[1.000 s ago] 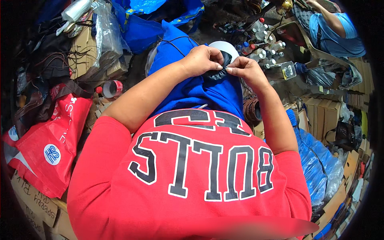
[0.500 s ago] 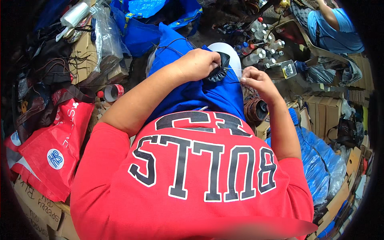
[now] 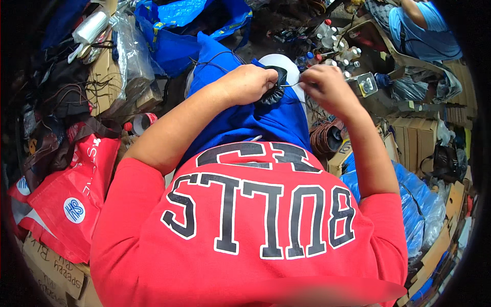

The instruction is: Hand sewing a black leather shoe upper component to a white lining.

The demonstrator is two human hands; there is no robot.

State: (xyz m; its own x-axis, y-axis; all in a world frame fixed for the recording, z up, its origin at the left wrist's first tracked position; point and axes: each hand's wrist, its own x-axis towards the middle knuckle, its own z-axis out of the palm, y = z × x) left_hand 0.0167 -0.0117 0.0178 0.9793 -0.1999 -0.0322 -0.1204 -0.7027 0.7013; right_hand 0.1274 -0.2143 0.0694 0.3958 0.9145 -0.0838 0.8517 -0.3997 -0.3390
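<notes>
My left hand (image 3: 253,83) is closed on a small black shoe-like piece (image 3: 273,93) with a gathered, pleated edge. It holds the piece over my lap, against blue cloth (image 3: 220,120). Just to the right, my right hand (image 3: 327,88) has its fingers bent together, partly smeared by motion. Between the black piece and these fingers runs a thin, pale, thread-like strand (image 3: 291,85). Whether it is thread or a fine needle I cannot make out. Behind the hands shows a white rounded form (image 3: 287,65). Dark cord (image 3: 217,57) lies on the blue cloth beyond my left hand.
A blue bag (image 3: 179,30) stands ahead. Several plastic bottles (image 3: 327,38) are at the far right, near a person in a light blue shirt (image 3: 424,33). A red bag (image 3: 71,189) lies left; cardboard boxes (image 3: 414,140) and a blue plastic-wrapped bundle (image 3: 414,199) are right.
My right hand has turned and moved slightly up, its fingers closer to the black piece. The strand between them shows shorter. My left hand keeps its hold, and the view has shifted slightly.
</notes>
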